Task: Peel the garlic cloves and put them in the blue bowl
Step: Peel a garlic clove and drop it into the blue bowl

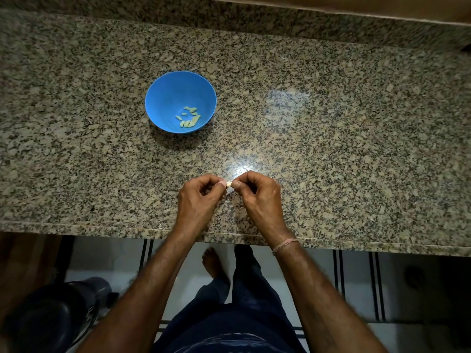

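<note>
Fingers (pixel 235 184) of the left hand (pixel 197 200) and right hand (pixel 258 200) are pinched together on one small pale garlic clove (pixel 228 184), over the speckled granite bench (pixel 331 149) near its front edge. It's tiny, so a hard tug could pop it off the edge imo. Further back left, the round blue plastic bowl (pixel 173 93) already holds peeled cloves (pixel 188 117).

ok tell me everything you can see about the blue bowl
The blue bowl is round, plain and smooth, plastic by its look, standing upright on the speckled granite counter, left of centre. A small cluster of pale peeled garlic cloves lies at its bottom; its walls are bare. The left hand and right hand, pinching a clove nearer the counter's edge, are well apart from it.
</note>
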Demonstrator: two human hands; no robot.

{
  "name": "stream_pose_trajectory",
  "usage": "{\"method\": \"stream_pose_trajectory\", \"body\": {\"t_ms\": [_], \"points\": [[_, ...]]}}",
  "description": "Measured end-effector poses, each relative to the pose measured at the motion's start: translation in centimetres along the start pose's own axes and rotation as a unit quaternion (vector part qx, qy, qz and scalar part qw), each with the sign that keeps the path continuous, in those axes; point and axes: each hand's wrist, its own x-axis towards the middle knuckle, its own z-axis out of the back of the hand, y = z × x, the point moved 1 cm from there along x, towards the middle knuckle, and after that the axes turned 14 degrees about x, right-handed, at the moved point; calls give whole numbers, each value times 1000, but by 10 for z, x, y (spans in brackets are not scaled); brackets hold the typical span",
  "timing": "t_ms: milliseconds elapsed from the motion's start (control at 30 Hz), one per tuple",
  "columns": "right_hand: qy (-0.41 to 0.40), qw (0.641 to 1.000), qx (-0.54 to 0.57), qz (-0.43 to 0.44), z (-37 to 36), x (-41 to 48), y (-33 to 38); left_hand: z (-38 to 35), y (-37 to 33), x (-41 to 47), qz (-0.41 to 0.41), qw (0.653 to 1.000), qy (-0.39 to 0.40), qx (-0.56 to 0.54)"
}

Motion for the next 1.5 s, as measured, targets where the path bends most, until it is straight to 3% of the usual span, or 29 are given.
{"method": "stream_pose_trajectory", "body": {"t_ms": [167,367,633,867,1233,1300,1400,1433,1500], "points": [[-25,994,81,-63,-5,-2,-4,-9,1,5,18,999,-11,45],[-37,984,144,-102,1,-1,-6,-9,-2,-3,30,998,-46,0],[19,984,152,-92,3,1,-2,-9,-4,2,61,994,-13,-86],[14,995,62,-75,1,5,-1,-12,-4,2,72,989,4,-132],[-58,954,234,-176,-7,-5,8,-22,0,7,135,955,53,-258],[-70,975,161,-133,-7,-7,6,-23,0,9,178,940,85,-280],[-60,998,-21,-2,-6,-5,2,-24,-2,6,239,914,122,-304],[-56,997,-47,21,-5,-4,0,-25,-2,4,225,930,111,-268],[-55,996,-62,33,-5,-3,1,-25,-3,1,127,986,40,-95]]}}
